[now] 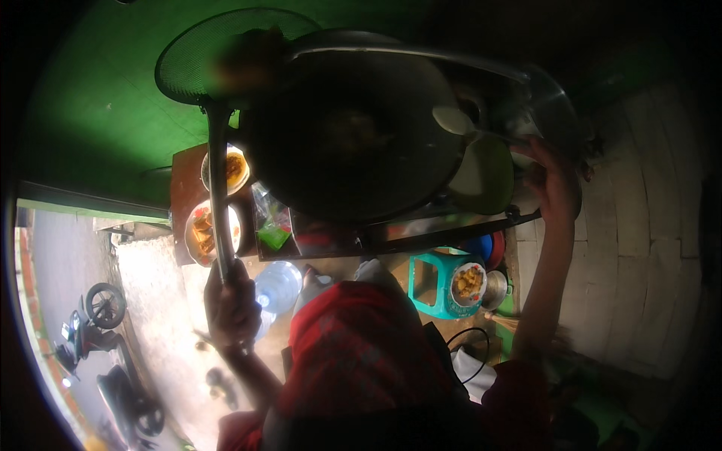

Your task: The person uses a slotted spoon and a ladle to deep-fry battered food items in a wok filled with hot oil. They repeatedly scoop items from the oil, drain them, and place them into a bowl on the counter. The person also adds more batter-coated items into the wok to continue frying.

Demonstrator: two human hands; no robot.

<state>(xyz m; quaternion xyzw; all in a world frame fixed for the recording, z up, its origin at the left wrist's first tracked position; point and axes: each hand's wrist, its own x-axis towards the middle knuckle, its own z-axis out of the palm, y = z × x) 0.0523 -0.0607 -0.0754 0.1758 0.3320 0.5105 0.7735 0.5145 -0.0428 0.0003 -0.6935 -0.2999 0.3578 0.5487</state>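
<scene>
My left hand [232, 307] grips the long handle of a round wire-mesh strainer [186, 62], which is raised at the upper left, beside and partly over a large dark wok [338, 169]. Something brown and blurred shows at the strainer's right side. On the right, my right hand [550, 175] holds a spoon [453, 120] by its thin handle, its bowl over the wok's right edge. Below the spoon is a green bowl [491, 175] with pale contents. The wok's inside is too dark to make out clearly.
Two plates of food, one upper [234, 170] and one lower [197, 237], stand on a brown table [183, 163] at left. A large water bottle [279, 287] is below. A teal stool [423, 282] bears a plate of food [469, 282]. A motorcycle [104, 344] stands outside.
</scene>
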